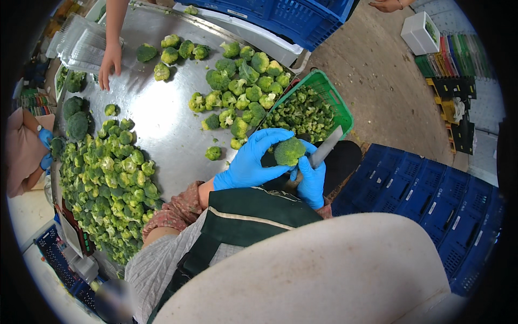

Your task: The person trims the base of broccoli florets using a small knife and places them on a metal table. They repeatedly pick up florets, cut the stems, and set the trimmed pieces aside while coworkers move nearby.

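Observation:
My left hand (259,158), in a blue glove, has its fingers around a broccoli head (289,151). In my blue-gloved right hand (311,178) is a knife (326,147), its blade pointing up and to the right, with the fingertips close beside the broccoli. Below the blade's far side sits a green plastic basket (344,117) of small broccoli pieces. Many broccoli heads (238,87) lie on the metal table (162,109) to the left of the basket. A large pile of broccoli florets (113,174) covers the table's left part.
Another person's bare hand (110,65) reaches over the table near clear plastic containers (85,44). At far left is a person in blue gloves (45,148). Blue crates stand at the top (259,14) and at lower right (408,194). A white foam box (415,34) is farther off.

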`<state>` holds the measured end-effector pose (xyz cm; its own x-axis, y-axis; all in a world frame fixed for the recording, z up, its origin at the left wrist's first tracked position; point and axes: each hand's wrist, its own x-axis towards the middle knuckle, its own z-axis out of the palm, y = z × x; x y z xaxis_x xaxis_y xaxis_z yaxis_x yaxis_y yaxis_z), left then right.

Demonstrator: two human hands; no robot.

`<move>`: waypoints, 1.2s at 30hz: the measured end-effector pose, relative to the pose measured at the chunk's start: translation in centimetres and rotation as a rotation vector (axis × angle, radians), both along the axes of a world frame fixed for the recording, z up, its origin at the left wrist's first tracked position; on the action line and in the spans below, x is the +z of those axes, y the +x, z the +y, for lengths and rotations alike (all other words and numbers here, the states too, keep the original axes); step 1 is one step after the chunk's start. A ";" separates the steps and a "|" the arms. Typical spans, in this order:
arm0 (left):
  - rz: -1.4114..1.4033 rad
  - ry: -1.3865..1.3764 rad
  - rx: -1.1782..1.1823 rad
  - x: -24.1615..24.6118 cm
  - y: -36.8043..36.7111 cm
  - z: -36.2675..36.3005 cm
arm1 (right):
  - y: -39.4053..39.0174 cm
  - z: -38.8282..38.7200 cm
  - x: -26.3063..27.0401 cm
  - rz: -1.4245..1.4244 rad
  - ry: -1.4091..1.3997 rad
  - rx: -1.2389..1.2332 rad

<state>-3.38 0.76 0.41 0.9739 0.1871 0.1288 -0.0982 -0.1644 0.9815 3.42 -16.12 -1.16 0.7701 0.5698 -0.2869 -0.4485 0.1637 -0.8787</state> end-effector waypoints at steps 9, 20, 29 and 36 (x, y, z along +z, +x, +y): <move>0.419 -1.176 0.148 -1.1 0.3 0.1 | -0.3 -0.5 1.0 -1.005 -0.835 0.178; 0.482 -1.145 0.036 -2.8 -0.5 -1.2 | -0.5 -4.4 -8.0 -0.322 -0.689 0.030; 0.259 -1.346 -0.195 -1.7 0.4 -1.5 | -0.9 -2.5 0.2 0.055 -0.210 -0.013; 0.268 -1.270 -0.187 -1.7 0.0 -2.0 | -1.6 -1.7 0.3 -0.283 -0.151 -0.028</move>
